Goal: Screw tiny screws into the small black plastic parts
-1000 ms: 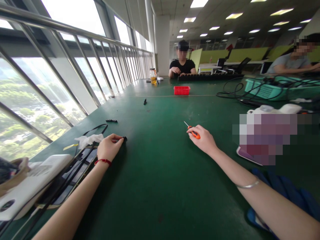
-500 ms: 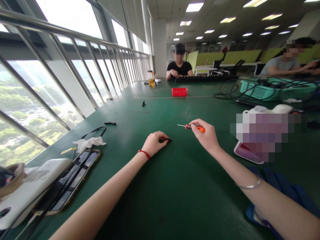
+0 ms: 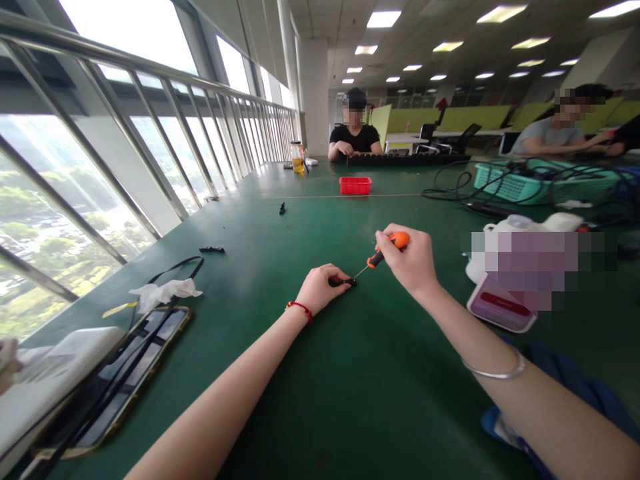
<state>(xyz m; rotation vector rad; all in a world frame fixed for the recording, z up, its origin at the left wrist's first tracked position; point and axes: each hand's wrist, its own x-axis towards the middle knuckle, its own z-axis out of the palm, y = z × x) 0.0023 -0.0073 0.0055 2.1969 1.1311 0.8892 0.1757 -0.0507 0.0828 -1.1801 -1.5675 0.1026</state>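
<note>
From where I stand, the small black part [image 3: 349, 282] sits on the green table [image 3: 390, 373], pinched between the thumb and fingers of the left hand [image 3: 320, 291], one end poking out past the fingertips. The right hand [image 3: 414, 261] is closed round a screwdriver [image 3: 374, 259], its shaft slanting down and its tip at that exposed end; I can't tell whether it touches.

What worries me is the slant: pushed at that angle, the tip could skid off and jab the left fingertips just beside it. The part is so small that a loose pinch might let it twist or shoot away.

Beyond the left fingers, off to their left, lies another black piece [image 3: 212, 250], with a second one [image 3: 283, 208] farther ahead. The red bin [image 3: 355, 187] stands well ahead of both hands, and the phone [image 3: 150, 367] lies left of the left forearm.
</note>
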